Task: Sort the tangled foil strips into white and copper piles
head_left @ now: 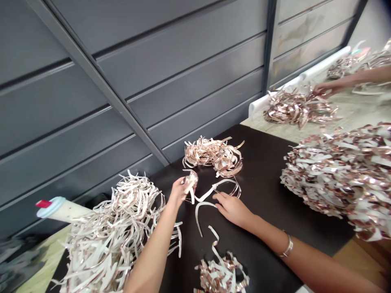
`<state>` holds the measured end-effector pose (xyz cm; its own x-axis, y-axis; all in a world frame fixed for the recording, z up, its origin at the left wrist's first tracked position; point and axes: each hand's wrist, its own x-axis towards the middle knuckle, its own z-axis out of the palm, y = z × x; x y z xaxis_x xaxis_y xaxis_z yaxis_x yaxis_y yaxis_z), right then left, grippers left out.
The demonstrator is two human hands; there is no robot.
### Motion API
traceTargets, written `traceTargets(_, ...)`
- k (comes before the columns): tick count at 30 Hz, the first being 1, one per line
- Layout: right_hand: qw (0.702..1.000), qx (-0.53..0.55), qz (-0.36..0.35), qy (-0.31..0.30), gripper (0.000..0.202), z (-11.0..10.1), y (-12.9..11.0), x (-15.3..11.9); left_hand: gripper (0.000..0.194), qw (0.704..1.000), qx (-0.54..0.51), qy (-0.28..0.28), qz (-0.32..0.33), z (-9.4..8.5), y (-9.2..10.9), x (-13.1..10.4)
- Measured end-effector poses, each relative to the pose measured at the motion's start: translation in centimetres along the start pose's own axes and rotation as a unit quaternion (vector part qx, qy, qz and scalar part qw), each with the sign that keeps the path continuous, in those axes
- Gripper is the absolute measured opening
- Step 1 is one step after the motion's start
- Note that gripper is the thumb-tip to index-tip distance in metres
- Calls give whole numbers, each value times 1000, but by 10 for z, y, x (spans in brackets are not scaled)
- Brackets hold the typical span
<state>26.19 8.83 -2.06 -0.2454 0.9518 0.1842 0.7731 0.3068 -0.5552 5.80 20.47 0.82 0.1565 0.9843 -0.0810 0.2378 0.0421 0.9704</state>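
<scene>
My left hand is closed on a small bunch of shiny strips above the black tabletop. My right hand, with a bracelet on its wrist, lies low over the table, its fingertips at a few loose curled strips; its fingers look bent together, and what they pinch is too small to name. Just behind both hands sits a tangled rose-gold bundle. A smaller curly clump lies near the front edge.
At the left a large heap of white strips spreads beside a cup with a pale blue lid. On the right is a big fluffy heap. Another person's hand touches a rose-gold pile on a pale table. A grey panelled wall stands behind.
</scene>
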Motion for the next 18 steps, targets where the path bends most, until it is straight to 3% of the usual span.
traceTargets(3, 992, 52, 46, 106, 24, -7, 11, 4, 28, 995, 94, 19, 23, 29, -3, -5)
traceTargets(6, 959, 86, 78, 258, 21, -17, 22, 5, 28, 981, 192, -6, 28, 66, -2, -7)
traceTargets(9, 935, 36, 15, 352, 18, -23, 23, 2, 44, 962, 260, -70, 38, 84, 8, -5)
traceTargets(11, 945, -30, -59, 321, 21, -22, 18, 1, 53, 948, 296, -110, 34, 74, 18, -2)
traceTargets(13, 962, -91, -97, 239, 28, -16, 13, 1, 45, 934, 333, -127, 17, 48, 28, 3)
traceTargets(15, 974, -130, -91, 159, 33, -7, 11, 2, 37, 923, 373, -91, -1, 14, 33, 11)
traceTargets(18, 982, -153, -41, 102, 30, 1, 15, 5, 58, 900, 432, -2, -52, -28, 30, 22)
